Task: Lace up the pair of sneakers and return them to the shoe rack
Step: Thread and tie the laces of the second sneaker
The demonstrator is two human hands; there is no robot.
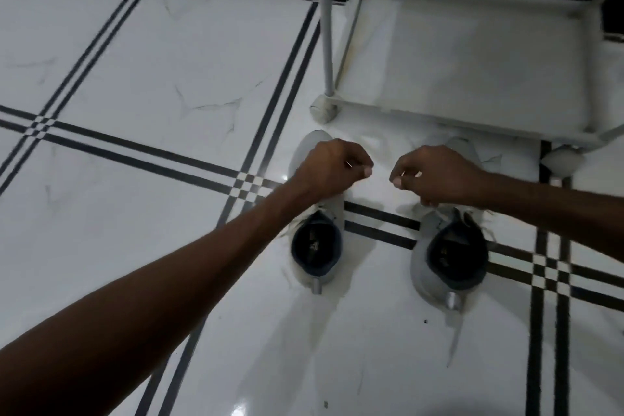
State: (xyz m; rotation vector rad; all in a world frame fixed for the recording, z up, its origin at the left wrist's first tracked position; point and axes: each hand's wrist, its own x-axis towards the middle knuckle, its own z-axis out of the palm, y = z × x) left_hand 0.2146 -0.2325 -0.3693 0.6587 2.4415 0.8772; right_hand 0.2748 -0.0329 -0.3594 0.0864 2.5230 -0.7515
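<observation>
Two grey-white sneakers stand side by side on the tiled floor, toes towards the rack. My left hand (332, 169) hovers over the front of the left sneaker (332, 272), fingers pinched together on what looks like a thin lace end. Over the laces of the right sneaker (422, 260) is my right hand (439, 176), pinched on a small white bit of lace. Loose lace ends trail beside both shoes. My hands hide the eyelets and tongues. The white shoe rack (472, 57) stands just beyond the shoes, its lowest shelf bare.
A rack foot (323, 108) sits close to the left sneaker's toe, and another foot (560, 160) is to the right of the right sneaker. The glossy white floor has black stripe lines. A dark skirting runs along the far wall.
</observation>
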